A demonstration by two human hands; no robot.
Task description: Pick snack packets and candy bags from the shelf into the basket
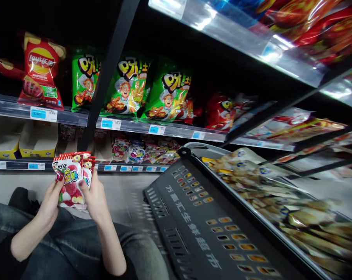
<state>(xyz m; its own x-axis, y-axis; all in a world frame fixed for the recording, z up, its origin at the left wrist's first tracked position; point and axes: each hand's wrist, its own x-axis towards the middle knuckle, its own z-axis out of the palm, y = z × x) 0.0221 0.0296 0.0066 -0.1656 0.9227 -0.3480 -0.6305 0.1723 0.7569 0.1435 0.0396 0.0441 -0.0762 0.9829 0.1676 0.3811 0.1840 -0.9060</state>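
Note:
Both my hands hold a small stack of red and white candy packets [72, 177] above my knees. My left hand [51, 200] grips the stack's left edge with the thumb on its front. The stack's right side rests in my right hand [94, 196], fingers wrapped round it. I am crouched in front of a shop shelf, my legs in blue jeans [67, 245] below the hands.
A dark plastic shopping basket [199, 225] full of yellowish snack packets stands close on my right. The shelves hold green chip bags [126, 87], a red chip bag [41, 70], yellow cartons [37, 142] and small candy packets [140, 151], with blue price tags along the rails.

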